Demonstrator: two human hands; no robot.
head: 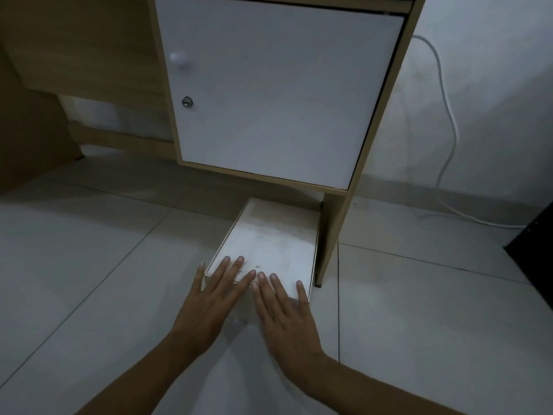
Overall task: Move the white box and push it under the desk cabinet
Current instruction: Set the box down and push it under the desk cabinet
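Note:
The white box lies on the tiled floor with its far end under the desk cabinet, which has a white door, a round knob and a keyhole. Its right side runs close along the cabinet's wooden leg panel. My left hand and my right hand lie flat with fingers spread against the box's near end, fingertips resting on its top edge. Neither hand grips anything. The box's front face is hidden behind my hands.
A white cable hangs down the wall at the right and trails along the floor. A dark object stands at the right edge. The desk's open knee space lies left of the cabinet.

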